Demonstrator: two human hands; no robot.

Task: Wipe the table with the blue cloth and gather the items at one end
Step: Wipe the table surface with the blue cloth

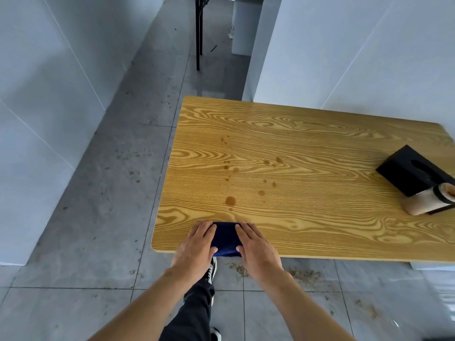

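Note:
A dark blue cloth (225,238) lies folded at the near edge of the wooden table (307,148). My left hand (195,244) presses flat on its left side and my right hand (257,246) on its right side, thumbs turned inward on the fabric. Brown liquid spots (230,200) dot the tabletop just beyond the cloth and further toward the middle. At the right end sit a black tissue box (413,169) and a beige paper cup (429,201) lying on its side against it.
The table's left edge and near edge border a grey tiled floor (110,193) with brown stains. White walls stand on the left and behind the table. A black table leg (198,33) stands far back. My dark trouser leg and shoe (212,269) show below the table edge.

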